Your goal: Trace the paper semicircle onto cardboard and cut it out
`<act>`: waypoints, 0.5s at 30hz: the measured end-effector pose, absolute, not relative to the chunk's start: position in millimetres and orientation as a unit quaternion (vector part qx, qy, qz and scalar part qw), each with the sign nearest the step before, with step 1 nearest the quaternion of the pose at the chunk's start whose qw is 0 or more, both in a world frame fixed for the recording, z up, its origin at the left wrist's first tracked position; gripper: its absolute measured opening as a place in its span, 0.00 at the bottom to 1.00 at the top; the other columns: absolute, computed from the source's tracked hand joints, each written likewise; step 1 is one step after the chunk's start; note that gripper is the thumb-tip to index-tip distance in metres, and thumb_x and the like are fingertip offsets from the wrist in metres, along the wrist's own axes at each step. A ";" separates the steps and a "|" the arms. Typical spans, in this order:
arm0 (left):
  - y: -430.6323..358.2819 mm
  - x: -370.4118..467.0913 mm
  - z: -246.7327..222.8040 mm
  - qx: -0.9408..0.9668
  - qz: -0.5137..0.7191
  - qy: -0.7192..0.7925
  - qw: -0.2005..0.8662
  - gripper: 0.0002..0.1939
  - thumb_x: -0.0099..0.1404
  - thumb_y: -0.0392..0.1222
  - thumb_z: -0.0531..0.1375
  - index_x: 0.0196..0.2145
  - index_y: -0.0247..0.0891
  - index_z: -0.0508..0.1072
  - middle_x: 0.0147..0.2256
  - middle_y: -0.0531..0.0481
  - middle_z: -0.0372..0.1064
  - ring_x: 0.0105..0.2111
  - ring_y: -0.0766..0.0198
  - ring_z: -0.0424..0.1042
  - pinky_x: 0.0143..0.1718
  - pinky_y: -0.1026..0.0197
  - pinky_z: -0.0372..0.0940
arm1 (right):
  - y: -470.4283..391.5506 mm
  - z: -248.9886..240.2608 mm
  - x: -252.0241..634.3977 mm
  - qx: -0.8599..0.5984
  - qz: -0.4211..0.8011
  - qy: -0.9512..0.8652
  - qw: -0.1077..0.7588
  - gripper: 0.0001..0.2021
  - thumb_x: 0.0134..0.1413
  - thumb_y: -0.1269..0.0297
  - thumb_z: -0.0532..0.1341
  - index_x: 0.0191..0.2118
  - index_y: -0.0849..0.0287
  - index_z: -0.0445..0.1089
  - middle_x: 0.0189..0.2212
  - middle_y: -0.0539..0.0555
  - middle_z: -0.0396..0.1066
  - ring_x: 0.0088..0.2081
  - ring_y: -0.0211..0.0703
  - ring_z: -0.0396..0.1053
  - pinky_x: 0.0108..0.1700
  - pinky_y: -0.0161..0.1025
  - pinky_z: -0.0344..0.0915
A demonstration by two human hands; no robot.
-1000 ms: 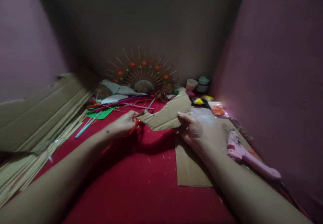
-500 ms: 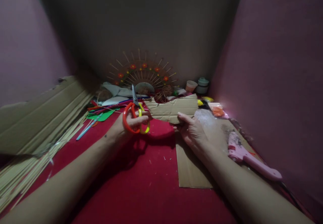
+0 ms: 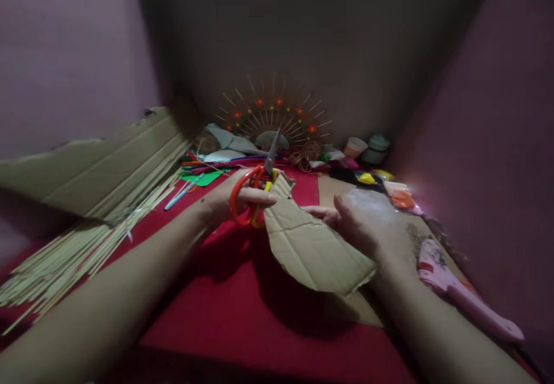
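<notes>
Scissors (image 3: 247,198) with red and yellow handles hang on my left hand (image 3: 242,195), blades pointing up and away. The same hand pinches the narrow end of a curved cardboard piece (image 3: 311,248) between thumb and fingers. That piece slants down to the right above the red surface, its wide end near my right wrist. Beside its upper edge is my right hand (image 3: 346,222), thumb raised and apart from the fingers, with nothing gripped in it; part of the palm side is hidden.
Large cardboard (image 3: 99,165) and thin sticks (image 3: 82,257) lie left. A pink glue gun (image 3: 467,297) rests right, near clay packets (image 3: 402,196) and flat cardboard (image 3: 367,309). A decorated stick fan (image 3: 270,110), a cup (image 3: 355,147) and a jar (image 3: 376,149) stand at the back.
The cardboard piece has swung from level to slanting down towards me. My right hand has let go of it. The view has turned left, so the surroundings appear shifted right.
</notes>
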State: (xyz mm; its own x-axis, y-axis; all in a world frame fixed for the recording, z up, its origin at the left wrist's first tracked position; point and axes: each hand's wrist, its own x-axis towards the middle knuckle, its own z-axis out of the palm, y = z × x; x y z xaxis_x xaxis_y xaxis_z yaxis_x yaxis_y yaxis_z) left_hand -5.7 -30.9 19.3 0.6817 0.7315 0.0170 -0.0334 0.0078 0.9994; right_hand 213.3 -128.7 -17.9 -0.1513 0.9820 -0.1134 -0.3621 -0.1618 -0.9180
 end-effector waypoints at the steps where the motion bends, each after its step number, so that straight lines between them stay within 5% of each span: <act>1: -33.9 -3.3 17.3 0.656 0.288 0.267 0.645 0.19 0.48 0.39 0.69 0.39 0.38 0.74 0.36 0.48 0.76 0.37 0.55 0.76 0.41 0.54 0.71 | -131.2 -19.0 209.5 -0.387 0.686 -0.392 0.475 0.23 0.41 0.45 0.70 0.36 0.60 0.78 0.30 0.58 0.80 0.34 0.54 0.78 0.37 0.48 0.72; 4: -41.5 4.1 14.8 0.688 0.309 0.295 0.587 0.19 0.47 0.41 0.71 0.36 0.39 0.69 0.29 0.53 0.72 0.28 0.63 0.73 0.29 0.63 0.67 | -139.0 -19.9 198.6 -0.379 0.742 -0.399 0.383 0.18 0.35 0.60 0.75 0.37 0.61 0.79 0.30 0.56 0.80 0.30 0.46 0.77 0.36 0.39 0.71; 7: -44.3 4.1 19.2 0.701 0.331 0.372 0.510 0.20 0.49 0.47 0.70 0.34 0.41 0.65 0.19 0.60 0.63 0.17 0.70 0.60 0.18 0.66 0.55 | -140.3 -16.0 194.7 -0.400 0.715 -0.375 0.435 0.18 0.35 0.65 0.74 0.38 0.61 0.78 0.28 0.54 0.80 0.28 0.43 0.76 0.34 0.37 0.70; 15: -41.7 -26.1 26.5 0.832 0.216 0.400 0.319 0.11 0.58 0.50 0.57 0.35 0.43 0.64 0.26 0.52 0.69 0.23 0.62 0.64 0.25 0.60 0.57 | -126.4 -9.3 207.5 -0.433 0.569 -0.313 0.625 0.17 0.38 0.68 0.69 0.40 0.54 0.74 0.29 0.50 0.80 0.27 0.46 0.75 0.32 0.41 0.72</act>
